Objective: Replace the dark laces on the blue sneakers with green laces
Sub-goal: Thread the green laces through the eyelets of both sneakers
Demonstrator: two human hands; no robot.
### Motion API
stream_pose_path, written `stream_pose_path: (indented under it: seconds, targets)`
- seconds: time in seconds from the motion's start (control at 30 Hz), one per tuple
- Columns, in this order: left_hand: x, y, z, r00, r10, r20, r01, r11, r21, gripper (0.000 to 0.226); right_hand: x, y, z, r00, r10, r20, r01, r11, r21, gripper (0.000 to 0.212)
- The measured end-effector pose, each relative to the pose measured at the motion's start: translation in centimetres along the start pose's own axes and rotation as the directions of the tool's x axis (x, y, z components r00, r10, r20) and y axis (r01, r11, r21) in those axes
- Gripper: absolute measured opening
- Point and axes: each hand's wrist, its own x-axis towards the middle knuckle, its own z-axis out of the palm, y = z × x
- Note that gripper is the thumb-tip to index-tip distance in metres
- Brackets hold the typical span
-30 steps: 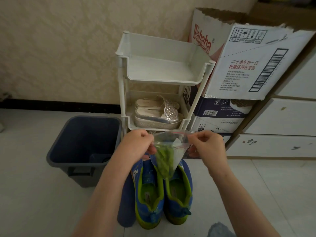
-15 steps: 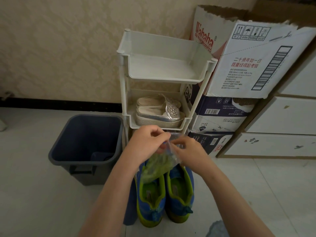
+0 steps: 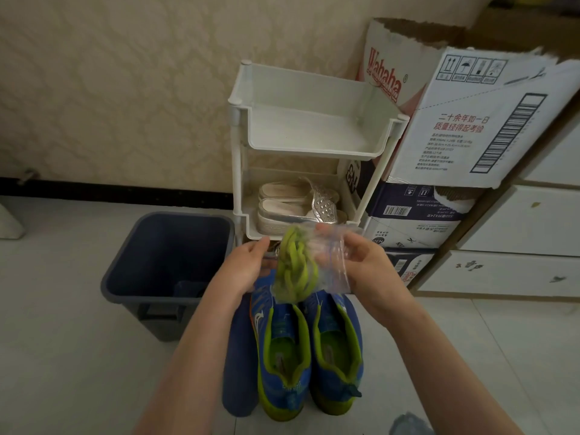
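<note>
The dark bin (image 3: pixel 169 262) stands just left of the left hand (image 3: pixel 248 268), whose fingers curl round the green laces (image 3: pixel 295 271), held above the blue sneakers (image 3: pixel 309 350) on the floor. The right hand (image 3: pixel 361 262) pinches the clear bag (image 3: pixel 334 271) touching the bundle, near the white rack's (image 3: pixel 238 171) lower edge. Bare tile lies to the right.

Reaches forward with both bare forearms from the lower edge, converging at centre. Presents left hand (image 3: pixel 246 266) back to camera, fingers fairly straight and angled up to the right, against the left side of a clear bag (image 3: pixel 335 271); thumb hidden, grip not confirmable. Pinches the bag's upper part with right hand (image 3: pixel 361 257), fingers curled, wrist bent inward.
</note>
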Motion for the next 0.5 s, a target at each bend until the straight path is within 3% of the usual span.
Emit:
stream_pose_path:
  seconds: [0.07,0.13,0.2,0.27,0.43,0.5]
  targets:
    - [0.2,-0.4,-0.1,0.997,-0.038,0.067,0.043,0.996,-0.079,0.034,0.3,0.3,0.0,1.000,0.020,0.012,-0.020,1.000,0.014,0.033]
    - [0.4,-0.8,-0.3,0.992,-0.045,0.116,0.063,0.986,-0.156,0.028,0.3,0.6,0.0,1.000,-0.013,-0.006,0.013,0.993,-0.118,0.033]
    - [0.4,-0.7,-0.4,0.994,-0.015,0.111,0.043,0.966,-0.257,0.024,0.0,0.6,0.3,0.994,-0.105,0.017,0.106,0.956,-0.273,0.035]
    - [0.2,-0.4,-0.6,0.998,0.019,0.068,0.003,0.950,-0.312,0.020,0.2,0.5,0.7,0.987,-0.154,0.047,0.160,0.951,-0.265,0.028]
    - [-0.2,-0.5,-1.0,0.985,0.112,-0.131,-0.140,0.963,-0.232,0.011,1.3,-0.2,2.0,0.991,-0.044,0.130,0.072,0.973,-0.218,0.040]
    - [-0.5,-0.5,-1.0,0.981,0.139,-0.137,-0.165,0.964,-0.207,0.012,1.0,0.0,2.3,0.985,-0.002,0.174,0.037,0.980,-0.195,0.026]
